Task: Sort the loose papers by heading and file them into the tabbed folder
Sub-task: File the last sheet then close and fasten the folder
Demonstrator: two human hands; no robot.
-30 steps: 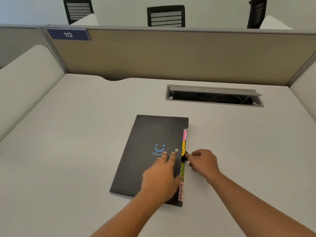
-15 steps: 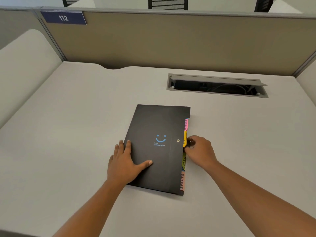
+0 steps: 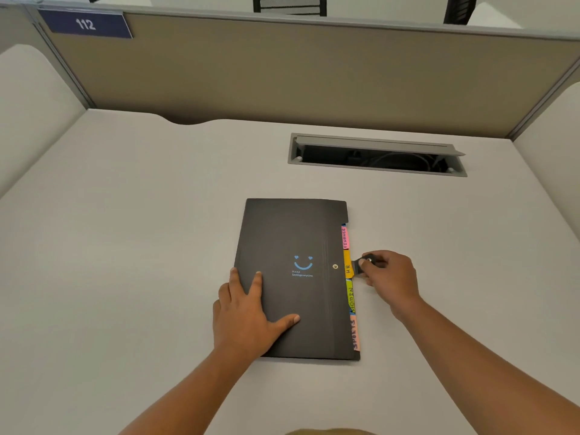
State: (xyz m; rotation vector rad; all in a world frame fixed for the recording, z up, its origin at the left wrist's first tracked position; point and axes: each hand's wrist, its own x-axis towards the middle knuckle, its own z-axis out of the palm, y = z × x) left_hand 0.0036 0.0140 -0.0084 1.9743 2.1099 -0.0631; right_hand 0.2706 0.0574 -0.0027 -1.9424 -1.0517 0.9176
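Left hand (image 3: 248, 312) stays flat, fingers straight, on folder (image 3: 292, 233); right hand (image 3: 389, 277) grip, pinched on strap (image 3: 357, 267), has drawn outward from the tabs (image 3: 350, 296).

Cannot see inside the shut tabbed folder (image 3: 282, 233). Too small to read: print beneath the blue smile (image 3: 303, 267). Near left corner covered by the left hand (image 3: 248, 318). Closure strap (image 3: 357, 265) mostly hidden in the pinch of the right hand (image 3: 392, 277). Only dim cables (image 3: 395, 158) in the dark cable tray (image 3: 376, 142). Chairs (image 3: 290, 4) cut off at the top edge, both forearms (image 3: 175, 400) at the bottom, as is a tan patch (image 3: 329, 432) of unknown kind
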